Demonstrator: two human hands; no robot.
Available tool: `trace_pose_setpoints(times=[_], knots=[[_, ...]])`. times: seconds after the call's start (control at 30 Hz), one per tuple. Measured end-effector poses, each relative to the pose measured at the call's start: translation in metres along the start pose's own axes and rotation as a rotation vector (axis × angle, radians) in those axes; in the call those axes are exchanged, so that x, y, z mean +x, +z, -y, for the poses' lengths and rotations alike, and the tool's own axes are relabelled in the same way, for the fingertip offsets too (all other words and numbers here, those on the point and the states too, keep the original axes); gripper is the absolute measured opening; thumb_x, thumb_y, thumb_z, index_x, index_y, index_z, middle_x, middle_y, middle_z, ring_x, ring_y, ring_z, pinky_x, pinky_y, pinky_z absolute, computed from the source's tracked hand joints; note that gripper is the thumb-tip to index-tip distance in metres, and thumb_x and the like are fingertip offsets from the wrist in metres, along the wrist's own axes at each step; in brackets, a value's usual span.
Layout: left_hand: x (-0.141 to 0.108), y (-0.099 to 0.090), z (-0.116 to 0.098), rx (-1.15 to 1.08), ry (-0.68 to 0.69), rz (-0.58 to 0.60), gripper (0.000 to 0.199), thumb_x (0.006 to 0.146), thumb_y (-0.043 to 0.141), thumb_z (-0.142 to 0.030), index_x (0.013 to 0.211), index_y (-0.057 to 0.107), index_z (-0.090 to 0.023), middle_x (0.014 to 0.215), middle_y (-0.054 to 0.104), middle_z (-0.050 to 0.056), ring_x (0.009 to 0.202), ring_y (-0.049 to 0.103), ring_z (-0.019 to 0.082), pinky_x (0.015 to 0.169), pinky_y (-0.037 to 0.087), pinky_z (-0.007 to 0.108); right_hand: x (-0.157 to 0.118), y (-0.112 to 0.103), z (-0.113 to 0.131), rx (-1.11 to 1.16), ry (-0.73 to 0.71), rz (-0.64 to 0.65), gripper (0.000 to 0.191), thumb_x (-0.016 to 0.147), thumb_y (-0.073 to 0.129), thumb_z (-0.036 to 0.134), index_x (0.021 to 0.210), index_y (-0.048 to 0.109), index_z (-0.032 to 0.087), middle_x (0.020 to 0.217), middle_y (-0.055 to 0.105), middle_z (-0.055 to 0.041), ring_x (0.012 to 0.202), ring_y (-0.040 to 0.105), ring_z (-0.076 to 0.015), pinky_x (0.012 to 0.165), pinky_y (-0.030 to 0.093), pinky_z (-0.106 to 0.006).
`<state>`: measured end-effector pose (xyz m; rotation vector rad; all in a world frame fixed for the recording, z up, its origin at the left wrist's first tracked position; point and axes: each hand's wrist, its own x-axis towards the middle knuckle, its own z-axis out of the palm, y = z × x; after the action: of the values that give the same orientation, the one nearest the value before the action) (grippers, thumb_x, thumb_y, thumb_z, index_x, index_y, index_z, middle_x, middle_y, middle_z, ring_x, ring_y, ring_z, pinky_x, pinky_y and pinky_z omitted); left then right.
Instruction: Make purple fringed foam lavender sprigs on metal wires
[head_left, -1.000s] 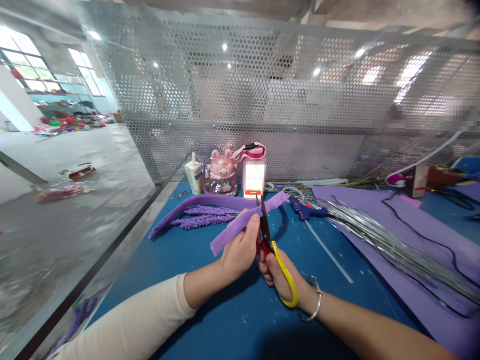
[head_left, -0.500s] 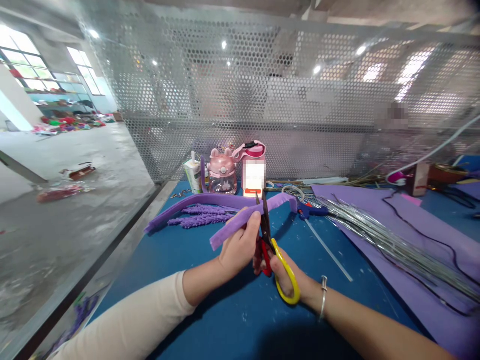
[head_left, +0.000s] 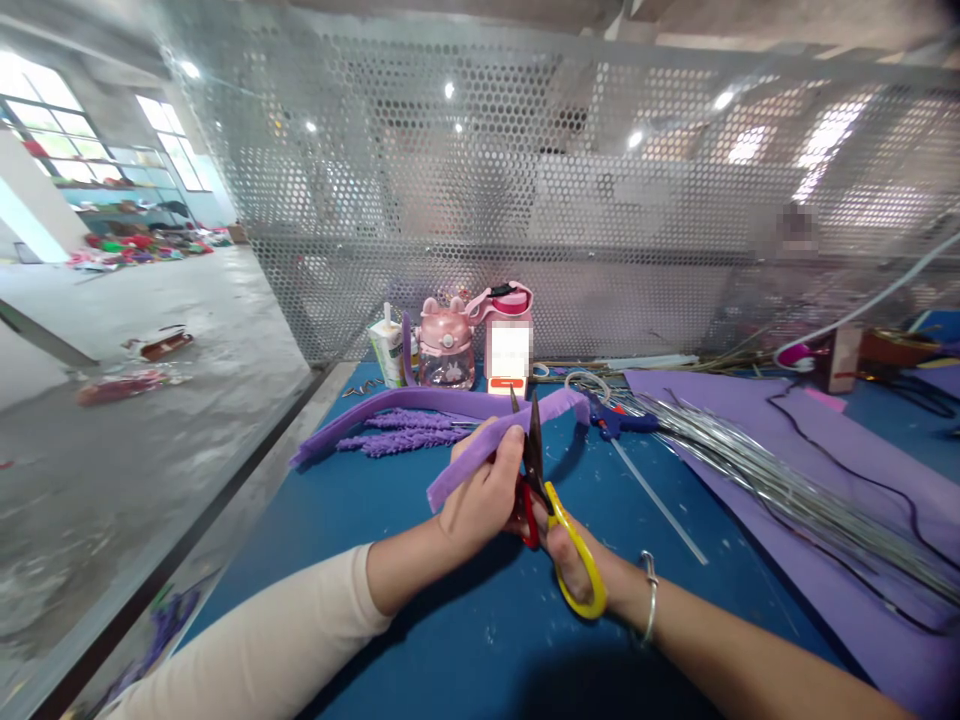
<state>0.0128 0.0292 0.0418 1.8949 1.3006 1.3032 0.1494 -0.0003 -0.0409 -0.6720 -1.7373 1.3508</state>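
Between the thumb and fingers of my left hand [head_left: 484, 490] is pinched a purple strip [head_left: 469, 465]; one end sticks out to the lower left, and the strip runs on to the right behind the blades. My right hand [head_left: 566, 555] grips scissors [head_left: 533, 460] with a yellow and a red handle loop. Their dark blades point away from me, parted, at the strip's edge right beside my left fingertips. Behind my hands a longer purple strip [head_left: 397, 397] curves across the table, with fuzzy purple sprigs [head_left: 405, 437] lying under it.
On the blue table [head_left: 360, 560] a blue glue gun [head_left: 626, 420] lies at right, near a bundle of silvery wires [head_left: 765, 470] on purple sheets [head_left: 862, 430]. A drink cup [head_left: 388, 352], a pink bottle [head_left: 445, 350] and a lit phone [head_left: 508, 355] stand before a perforated metal screen [head_left: 480, 180].
The scissor blades have opened wider, and the yellow loop has moved slightly right and down. The left end of the held strip has shifted a little to the right.
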Motion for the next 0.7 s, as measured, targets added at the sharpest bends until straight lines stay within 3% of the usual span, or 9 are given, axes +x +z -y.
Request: trace_pose_setpoints(times=[0.17,0.37,0.57,0.7], knots=[[0.0,0.002,0.003,0.053,0.044,0.049,0.033,0.092,0.035,-0.034,0.069,0.054,-0.019,0.069,0.06,-0.001,0.066,0.057,0.012,0.069,0.044,0.023,0.005,0.004,0.009,0.017,-0.019,-0.013,0.075,0.079,0.031,0.072,0.135,0.028,0.022,0.123,0.047,-0.0155,0.112,0.048,-0.0287,0.089,0.042,-0.045],[-0.001,0.002,0.003,0.066,0.012,0.066,0.037,0.092,0.033,-0.035,0.066,0.056,-0.02,0.06,0.059,-0.002,0.061,0.058,0.013,0.066,0.045,0.023,0.007,0.008,0.019,-0.044,-0.008,-0.127,0.069,0.078,0.03,0.074,0.117,0.044,0.02,0.099,0.052,-0.0112,0.082,0.053,-0.0224,0.072,0.048,-0.039],[-0.001,0.002,0.006,0.08,0.017,0.074,0.034,0.091,0.035,-0.035,0.072,0.06,-0.021,0.054,0.057,-0.003,0.056,0.056,0.013,0.061,0.045,0.024,0.007,0.008,0.017,0.02,0.029,-0.17,0.058,0.075,0.034,0.076,0.088,0.043,0.02,0.073,0.038,0.0007,0.057,0.036,-0.0113,0.053,0.041,-0.028],[-0.001,0.002,0.006,0.1,0.026,0.093,0.035,0.092,0.033,-0.035,0.072,0.058,-0.022,0.054,0.055,-0.002,0.059,0.057,0.014,0.065,0.046,0.025,0.005,0.009,0.01,0.027,0.049,-0.181,0.055,0.076,0.032,0.076,0.082,0.038,0.021,0.067,0.031,0.0041,0.053,0.025,-0.0095,0.046,0.031,-0.024]])
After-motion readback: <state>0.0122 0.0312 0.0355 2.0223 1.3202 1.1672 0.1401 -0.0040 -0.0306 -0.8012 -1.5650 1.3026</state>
